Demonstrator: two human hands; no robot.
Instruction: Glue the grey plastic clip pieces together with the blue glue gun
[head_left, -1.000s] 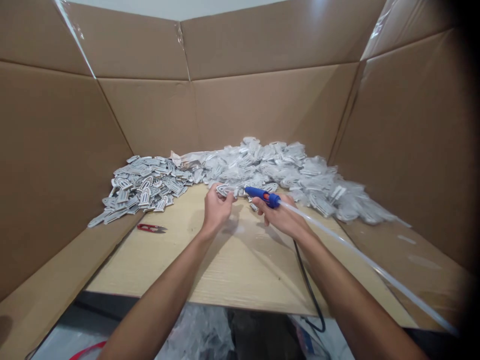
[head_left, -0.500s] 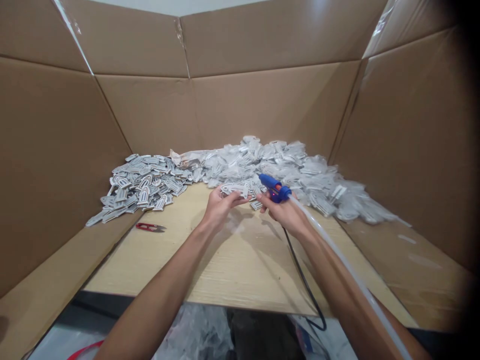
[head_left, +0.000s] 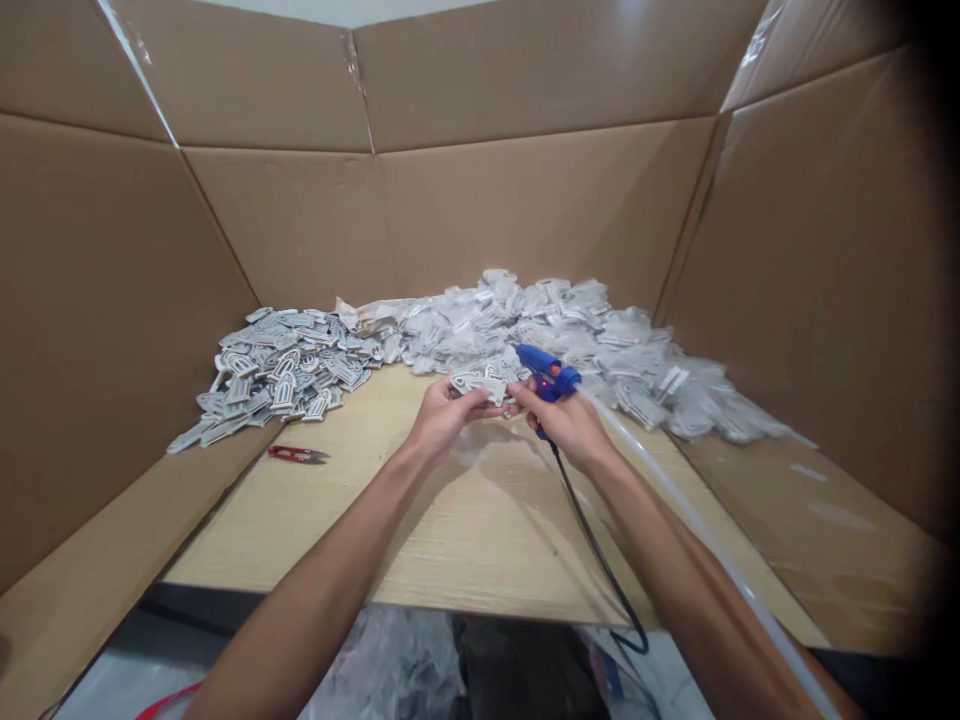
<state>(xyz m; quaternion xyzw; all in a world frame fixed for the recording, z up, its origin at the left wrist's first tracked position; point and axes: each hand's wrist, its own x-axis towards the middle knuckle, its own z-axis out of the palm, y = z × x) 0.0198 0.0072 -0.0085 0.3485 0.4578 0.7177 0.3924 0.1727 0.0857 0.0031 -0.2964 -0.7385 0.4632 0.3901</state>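
Between thumb and fingers, my left hand (head_left: 441, 418) grips a small grey-and-white arched flat piece (head_left: 480, 386), pointed end to the left. My right hand (head_left: 564, 420) is closed round a blue hot glue gun (head_left: 546, 372), whose nozzle points up and left, away from the piece. A long clear glue stick (head_left: 645, 465) runs out of its back along my right forearm. The thumb and fingertips of my right hand come up to the piece's right end; whether they pinch it I cannot tell. A black cord (head_left: 589, 525) hangs from the glue gun's handle.
A heap of loose grey arched pieces (head_left: 277, 375) lies at the back left. Pieces in clear plastic (head_left: 600, 340) are piled along the back and right. Red thread snips (head_left: 296, 454) rest on the wooden table (head_left: 465, 560). Cardboard walls (head_left: 525, 200) enclose the back and sides.
The glue gun has tipped slightly in my right hand, and its handle and cord now show further left. The flat piece has turned a little and sits nearer my right fingertips.
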